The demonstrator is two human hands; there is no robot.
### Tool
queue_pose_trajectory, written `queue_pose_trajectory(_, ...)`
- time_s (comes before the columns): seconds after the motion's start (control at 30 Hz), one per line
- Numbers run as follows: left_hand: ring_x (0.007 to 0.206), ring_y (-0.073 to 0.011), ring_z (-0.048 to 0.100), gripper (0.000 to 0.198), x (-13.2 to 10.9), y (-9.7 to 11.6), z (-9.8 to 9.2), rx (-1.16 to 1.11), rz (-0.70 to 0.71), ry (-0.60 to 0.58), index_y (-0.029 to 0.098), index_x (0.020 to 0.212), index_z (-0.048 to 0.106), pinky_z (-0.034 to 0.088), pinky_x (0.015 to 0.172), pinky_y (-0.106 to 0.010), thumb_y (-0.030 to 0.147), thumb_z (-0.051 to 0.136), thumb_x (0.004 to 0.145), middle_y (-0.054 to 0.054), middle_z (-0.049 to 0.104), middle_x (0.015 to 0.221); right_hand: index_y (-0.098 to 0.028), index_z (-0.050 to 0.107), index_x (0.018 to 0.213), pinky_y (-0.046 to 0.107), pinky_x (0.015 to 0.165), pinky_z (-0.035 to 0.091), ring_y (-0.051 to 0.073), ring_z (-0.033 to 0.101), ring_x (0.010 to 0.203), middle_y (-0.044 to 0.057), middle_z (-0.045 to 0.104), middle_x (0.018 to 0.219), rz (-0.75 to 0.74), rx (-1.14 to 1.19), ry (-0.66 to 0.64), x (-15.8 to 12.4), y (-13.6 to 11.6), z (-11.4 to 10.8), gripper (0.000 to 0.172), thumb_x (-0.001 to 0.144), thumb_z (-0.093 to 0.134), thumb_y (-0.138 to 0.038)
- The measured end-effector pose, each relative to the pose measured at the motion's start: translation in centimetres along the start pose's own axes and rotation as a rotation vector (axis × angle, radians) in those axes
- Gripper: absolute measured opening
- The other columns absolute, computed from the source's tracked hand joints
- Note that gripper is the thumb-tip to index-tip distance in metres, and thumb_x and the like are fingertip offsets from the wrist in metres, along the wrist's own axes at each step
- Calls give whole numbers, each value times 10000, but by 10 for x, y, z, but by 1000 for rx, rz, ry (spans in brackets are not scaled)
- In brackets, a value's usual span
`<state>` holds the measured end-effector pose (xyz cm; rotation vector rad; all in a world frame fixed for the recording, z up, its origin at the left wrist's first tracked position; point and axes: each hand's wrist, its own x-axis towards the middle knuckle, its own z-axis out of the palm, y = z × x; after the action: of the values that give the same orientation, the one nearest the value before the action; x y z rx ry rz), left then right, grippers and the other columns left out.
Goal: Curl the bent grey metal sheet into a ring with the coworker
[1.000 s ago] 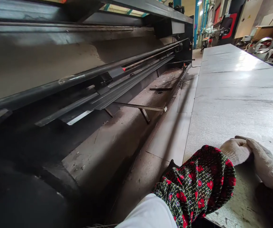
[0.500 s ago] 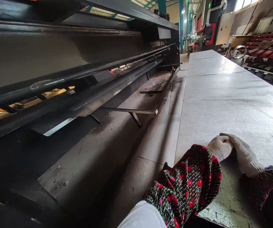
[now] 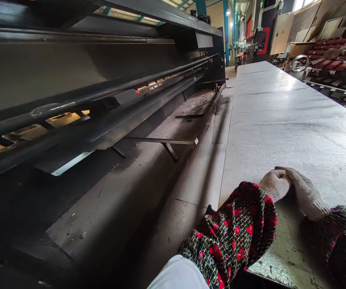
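My left hand, in a whitish knitted glove, is closed and rests at the near part of a large grey metal sheet. Over its fingers lies my right hand, gloved the same way and folded around them, so the two are clasped together. The glove's fingertips are mostly hidden, and I see no tool or part in either hand. Both forearms wear dark sleeves with red flowers. Below the hands, the near surface looks scuffed.
A long dark machine with a bar along it runs down the left. Brackets jut from it above the dirty floor, where flat sheets lie beside the large one. At the right stand red-banded racks and a metal ring.
The whole view has shifted slightly, with the scene a little further left and up. My hands stay clasped in the same pose on the sheet.
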<state>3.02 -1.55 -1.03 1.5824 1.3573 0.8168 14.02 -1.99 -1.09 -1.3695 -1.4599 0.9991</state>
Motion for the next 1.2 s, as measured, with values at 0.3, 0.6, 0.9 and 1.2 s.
queue_pose_trajectory(0.3, 582, -95, 453, 372, -3, 3, -1, -11, -10, 34, 185, 847, 688, 325, 523, -210, 448, 431, 795, -3, 563, 641, -274, 648, 1022, 281, 987, 379, 194, 549, 1085, -22, 652, 1101, 16, -28, 1, -2, -4, -1, 380, 839, 411, -506)
queue_pose_trajectory(0.6, 556, -74, 410, 389, -3, 1, -1, -19, 8, 15, 161, 806, 675, 304, 506, -205, 466, 433, 805, 11, 547, 626, -276, 655, 1010, 295, 993, 374, 214, 561, 1078, -15, 662, 1097, 34, 16, -7, -2, -2, -2, 360, 825, 434, -491)
queue_pose_trajectory(0.9, 555, -85, 414, 322, -8, 9, -5, -27, -51, 27, 187, 806, 695, 316, 520, -218, 418, 475, 768, 15, 513, 582, -273, 661, 1010, 278, 1014, 360, 219, 538, 1113, -22, 654, 1118, 28, -38, 19, -1, -4, -2, 365, 813, 432, -479)
queue_pose_trajectory(1.2, 510, -68, 377, 287, -2, -1, 1, -80, 4, 38, 174, 650, 604, 262, 466, -218, 403, 479, 769, 21, 409, 516, -290, 651, 1023, 286, 1014, 372, 220, 532, 1127, -29, 646, 1133, 87, -53, 3, 2, 4, -3, 369, 808, 427, -489)
